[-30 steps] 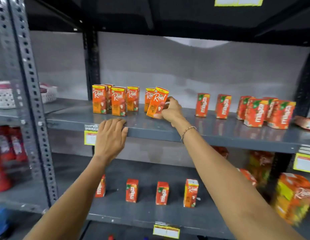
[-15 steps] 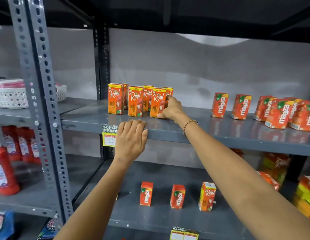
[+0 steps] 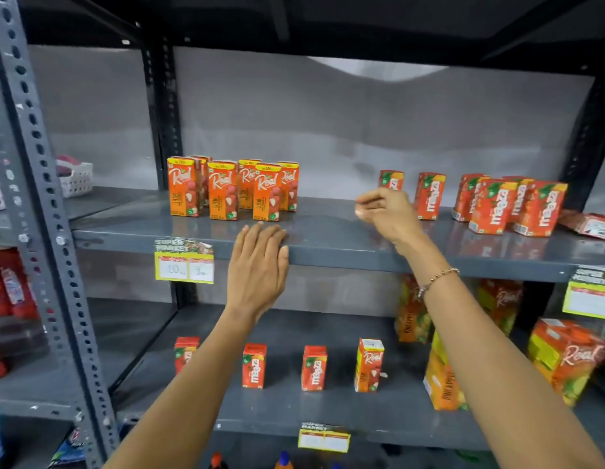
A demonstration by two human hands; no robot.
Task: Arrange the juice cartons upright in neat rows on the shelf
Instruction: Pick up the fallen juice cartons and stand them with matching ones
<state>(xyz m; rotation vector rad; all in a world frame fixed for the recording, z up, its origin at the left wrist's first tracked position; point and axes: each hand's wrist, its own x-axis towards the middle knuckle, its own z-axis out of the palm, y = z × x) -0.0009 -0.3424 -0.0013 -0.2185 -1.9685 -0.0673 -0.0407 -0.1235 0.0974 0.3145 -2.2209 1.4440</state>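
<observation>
Several orange Real cartons (image 3: 223, 189) stand upright in two rows at the left of the grey middle shelf (image 3: 345, 248). Red Maaza cartons (image 3: 429, 196) stand further right, with a tighter group (image 3: 510, 204) beyond them. My right hand (image 3: 387, 214) hovers over the shelf just in front of the leftmost Maaza carton (image 3: 390, 179), fingers loosely curled and empty. My left hand (image 3: 258, 265) lies flat on the shelf's front edge below the Real cartons, holding nothing.
A flat packet (image 3: 588, 226) lies at the far right of the middle shelf. The lower shelf (image 3: 287, 421) carries scattered Maaza cartons (image 3: 314, 367), one Real carton (image 3: 369, 363) and larger juice packs (image 3: 564, 357). A perforated upright (image 3: 40, 198) stands at the left, a white basket (image 3: 76, 177) behind it.
My right hand set the tilted Real carton upright in the front row, let go, and moved right toward the Maaza cartons. The left hand stayed on the shelf edge.
</observation>
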